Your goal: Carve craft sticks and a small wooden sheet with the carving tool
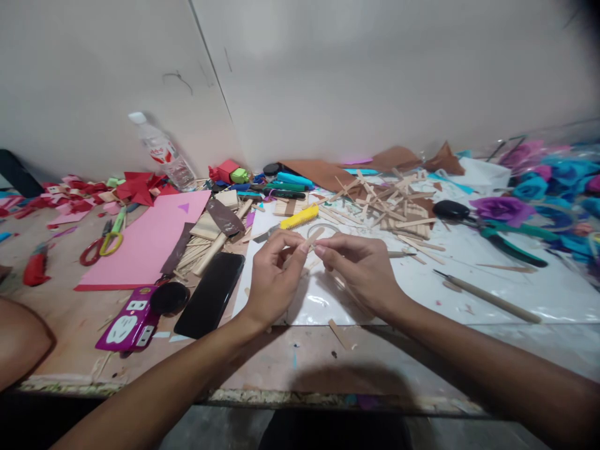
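Note:
Both my hands meet over the middle of the table and pinch one small wooden craft stick [313, 237] between their fingertips. My left hand [272, 275] has its fingers curled and grips the stick's near end. My right hand [360, 269] is closed too, with thumb and forefinger on the same stick. Beneath them lies a glossy white sheet [469, 275]. A heap of loose wooden sticks [384, 203] sits just beyond the hands, and a yellow comb-like piece [299, 217] lies behind my left hand.
A black phone [210, 294], a purple power strip [129, 322] and pink paper [150, 240] lie at left, with scissors [105, 240] and a water bottle [164, 153]. Green-handled pliers [497, 234], a thin awl [487, 297] and paper flowers [553, 181] lie at right. A wall stands behind.

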Demonstrator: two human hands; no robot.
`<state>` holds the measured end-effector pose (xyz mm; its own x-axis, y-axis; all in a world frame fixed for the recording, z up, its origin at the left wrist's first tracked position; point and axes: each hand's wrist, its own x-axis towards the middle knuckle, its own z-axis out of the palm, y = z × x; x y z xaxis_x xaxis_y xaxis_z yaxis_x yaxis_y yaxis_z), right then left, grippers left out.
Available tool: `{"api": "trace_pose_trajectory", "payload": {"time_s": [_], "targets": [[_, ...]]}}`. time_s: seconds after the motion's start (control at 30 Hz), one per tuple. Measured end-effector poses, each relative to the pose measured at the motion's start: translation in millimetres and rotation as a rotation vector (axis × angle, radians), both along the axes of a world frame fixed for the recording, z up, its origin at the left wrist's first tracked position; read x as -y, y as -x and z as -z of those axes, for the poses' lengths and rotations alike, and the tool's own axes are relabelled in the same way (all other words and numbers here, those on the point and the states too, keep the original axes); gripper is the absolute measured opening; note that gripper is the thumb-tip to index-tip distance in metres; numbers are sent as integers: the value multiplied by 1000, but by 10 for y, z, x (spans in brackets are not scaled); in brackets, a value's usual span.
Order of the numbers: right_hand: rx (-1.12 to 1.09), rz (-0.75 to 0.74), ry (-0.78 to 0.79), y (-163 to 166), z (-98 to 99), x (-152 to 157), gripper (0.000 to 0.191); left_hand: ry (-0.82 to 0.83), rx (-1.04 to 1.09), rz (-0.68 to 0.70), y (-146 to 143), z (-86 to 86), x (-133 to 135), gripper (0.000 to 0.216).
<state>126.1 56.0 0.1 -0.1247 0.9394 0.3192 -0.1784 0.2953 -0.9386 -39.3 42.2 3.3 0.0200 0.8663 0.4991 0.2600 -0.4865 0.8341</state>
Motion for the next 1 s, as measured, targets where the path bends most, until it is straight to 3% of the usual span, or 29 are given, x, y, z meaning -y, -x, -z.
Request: {"api": "trace_pose_trajectory", "payload": {"time_s": [0.33,0.47,0.53,0.77,1.0], "targets": [[-40,-115,75,-20,51,-64,21,65,39,19,-3,49,-15,17],[-98,-220,107,-14,13,-15,58,124,86,-19,-2,84,-33,20],[-92,-266,74,-15,-13,13,66,122,83,-12,-6,88,-31,20],[-59,-225,26,-12,-26,14,59,-18,-11,51,-31,29,14,15],[-94,-235,64,-26,-2,-11,41,-77,-19,104,-25,22,26,12]]}}
